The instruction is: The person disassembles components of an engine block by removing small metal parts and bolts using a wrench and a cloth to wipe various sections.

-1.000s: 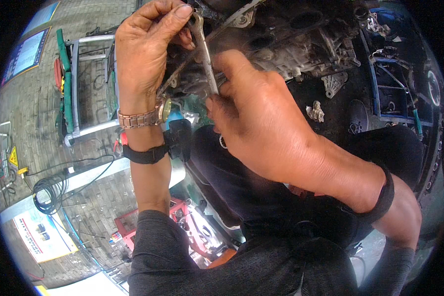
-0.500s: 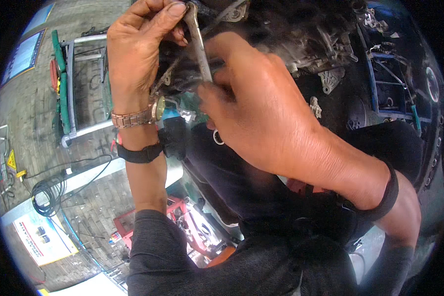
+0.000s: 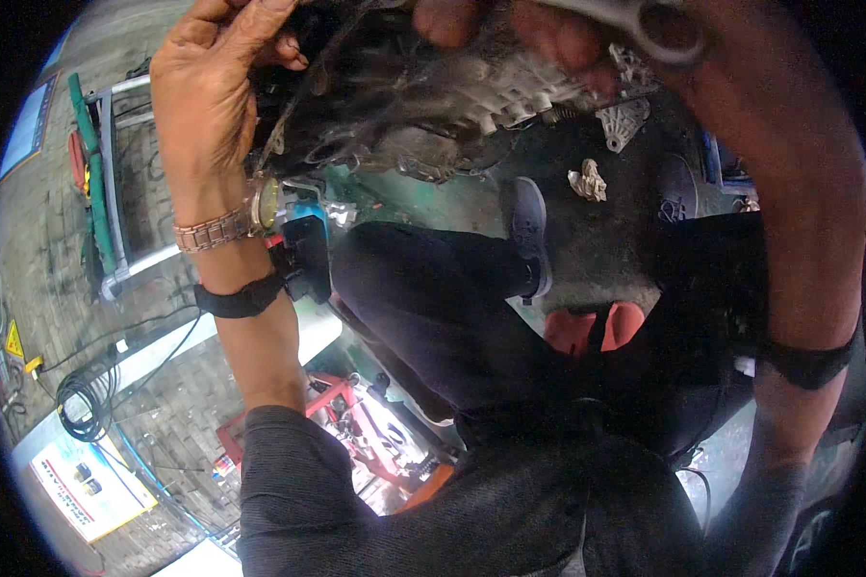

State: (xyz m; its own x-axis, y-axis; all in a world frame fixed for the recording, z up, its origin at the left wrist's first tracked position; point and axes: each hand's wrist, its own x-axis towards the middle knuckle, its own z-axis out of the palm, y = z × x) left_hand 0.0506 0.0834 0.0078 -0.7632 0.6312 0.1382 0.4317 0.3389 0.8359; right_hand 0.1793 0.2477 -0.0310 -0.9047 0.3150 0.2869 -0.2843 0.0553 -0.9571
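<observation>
My left hand [image 3: 207, 106] is raised to the upper left against the dark, greasy engine assembly [image 3: 394, 106]. Its thumb and fingers are bent together at the picture's top edge, and what they pinch is out of sight. At the upper right is my right hand [image 3: 717, 91], blurred, closed around a metal wrench [image 3: 672, 37]. The wrench's ring end sticks out toward my palm, while its other end runs beyond the top edge. Cast metal parts of the assembly lie below the right fingers.
A metal bracket [image 3: 623, 123] and a crumpled rag [image 3: 588, 181] are beyond my knees. A shoe [image 3: 527, 231] shows on the floor. To the left stand a metal frame [image 3: 111, 207] and a coiled cable [image 3: 87, 402]; a red stand [image 3: 332, 392] is beside my left elbow.
My right hand has swung up and right, with the wrench now in it and away from my left hand. My left hand sits slightly further left in the picture, and the view has shifted.
</observation>
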